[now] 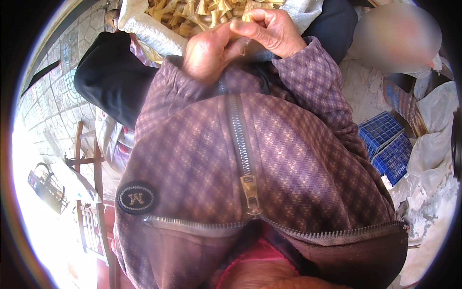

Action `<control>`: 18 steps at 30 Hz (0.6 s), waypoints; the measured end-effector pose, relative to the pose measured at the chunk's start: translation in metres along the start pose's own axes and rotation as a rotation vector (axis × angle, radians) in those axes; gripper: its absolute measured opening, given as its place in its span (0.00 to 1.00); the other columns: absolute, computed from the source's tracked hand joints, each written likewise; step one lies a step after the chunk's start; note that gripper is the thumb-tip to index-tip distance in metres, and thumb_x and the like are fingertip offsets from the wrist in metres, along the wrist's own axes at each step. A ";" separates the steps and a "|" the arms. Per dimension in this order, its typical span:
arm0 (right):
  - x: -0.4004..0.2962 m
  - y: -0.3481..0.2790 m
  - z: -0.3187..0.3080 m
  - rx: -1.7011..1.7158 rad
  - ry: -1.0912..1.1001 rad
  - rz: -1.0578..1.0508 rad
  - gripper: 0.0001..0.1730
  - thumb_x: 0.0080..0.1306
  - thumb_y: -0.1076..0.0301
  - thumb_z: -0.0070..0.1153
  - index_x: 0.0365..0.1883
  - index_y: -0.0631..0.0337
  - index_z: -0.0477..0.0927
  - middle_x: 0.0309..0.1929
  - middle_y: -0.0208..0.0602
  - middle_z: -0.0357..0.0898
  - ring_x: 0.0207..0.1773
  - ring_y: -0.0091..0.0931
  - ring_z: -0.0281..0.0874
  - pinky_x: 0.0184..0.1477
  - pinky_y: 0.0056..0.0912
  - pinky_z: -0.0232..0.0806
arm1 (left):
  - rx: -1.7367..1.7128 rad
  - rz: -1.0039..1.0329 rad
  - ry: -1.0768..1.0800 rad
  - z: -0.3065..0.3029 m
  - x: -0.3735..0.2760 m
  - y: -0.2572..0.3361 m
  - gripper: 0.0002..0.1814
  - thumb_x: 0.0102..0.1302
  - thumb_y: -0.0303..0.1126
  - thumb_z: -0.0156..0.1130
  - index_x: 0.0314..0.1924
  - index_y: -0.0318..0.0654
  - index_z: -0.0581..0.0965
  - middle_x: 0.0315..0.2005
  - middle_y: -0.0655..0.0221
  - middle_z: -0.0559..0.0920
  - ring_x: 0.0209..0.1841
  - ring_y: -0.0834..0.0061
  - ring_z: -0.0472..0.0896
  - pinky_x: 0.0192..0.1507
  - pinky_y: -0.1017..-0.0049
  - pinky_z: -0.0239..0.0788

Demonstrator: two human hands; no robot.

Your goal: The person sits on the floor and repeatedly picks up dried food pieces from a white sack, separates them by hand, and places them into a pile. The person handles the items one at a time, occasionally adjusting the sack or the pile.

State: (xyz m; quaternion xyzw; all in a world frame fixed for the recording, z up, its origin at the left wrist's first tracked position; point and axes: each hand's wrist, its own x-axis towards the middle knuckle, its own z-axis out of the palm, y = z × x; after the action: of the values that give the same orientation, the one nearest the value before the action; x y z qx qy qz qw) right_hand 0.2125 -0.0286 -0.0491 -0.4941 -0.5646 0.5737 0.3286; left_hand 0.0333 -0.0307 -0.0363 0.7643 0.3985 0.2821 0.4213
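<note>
My left hand is at the upper middle, its fingers curled and their tips hidden. Against it, my right hand has thumb and forefinger pinched together beside a small pale yellow piece, seen only in part. A thin fibre shows under the fingers. Just beyond both hands, a white woven plastic sack with its mouth rolled down holds many short, dry, pale yellow knotted strips, their material uncertain. It lies between my dark-trousered knees. My checked, zipped jacket fills the middle of the view.
Blue plastic crates stand at the right, beside crumpled whitish plastic sheeting and a worn wooden board. A wooden chair frame is at the left on paved ground. A blurred patch covers the upper right.
</note>
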 end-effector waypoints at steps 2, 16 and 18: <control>-0.001 -0.006 -0.005 -0.107 -0.048 -0.012 0.17 0.63 0.55 0.60 0.25 0.62 0.80 0.19 0.18 0.67 0.24 0.10 0.60 0.26 0.15 0.53 | -0.002 -0.047 -0.023 0.000 -0.001 -0.001 0.10 0.63 0.33 0.61 0.41 0.37 0.75 0.27 0.58 0.78 0.30 0.64 0.79 0.33 0.71 0.69; -0.005 0.004 0.024 0.512 0.209 0.063 0.12 0.60 0.61 0.61 0.25 0.61 0.82 0.19 0.25 0.75 0.20 0.14 0.69 0.22 0.15 0.60 | -0.174 -0.134 -0.163 -0.009 -0.001 0.005 0.18 0.67 0.46 0.54 0.46 0.38 0.76 0.34 0.62 0.80 0.39 0.66 0.80 0.44 0.73 0.69; -0.006 0.005 0.027 0.551 0.236 0.093 0.12 0.60 0.61 0.61 0.25 0.61 0.82 0.19 0.24 0.75 0.20 0.13 0.68 0.22 0.15 0.60 | -0.154 -0.069 -0.128 -0.009 -0.002 0.007 0.18 0.68 0.46 0.54 0.46 0.38 0.75 0.34 0.63 0.80 0.39 0.68 0.80 0.43 0.74 0.68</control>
State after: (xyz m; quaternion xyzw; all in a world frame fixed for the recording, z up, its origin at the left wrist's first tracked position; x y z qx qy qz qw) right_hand 0.1899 -0.0433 -0.0558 -0.4748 -0.3222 0.6583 0.4872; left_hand 0.0282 -0.0313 -0.0259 0.7321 0.3737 0.2478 0.5128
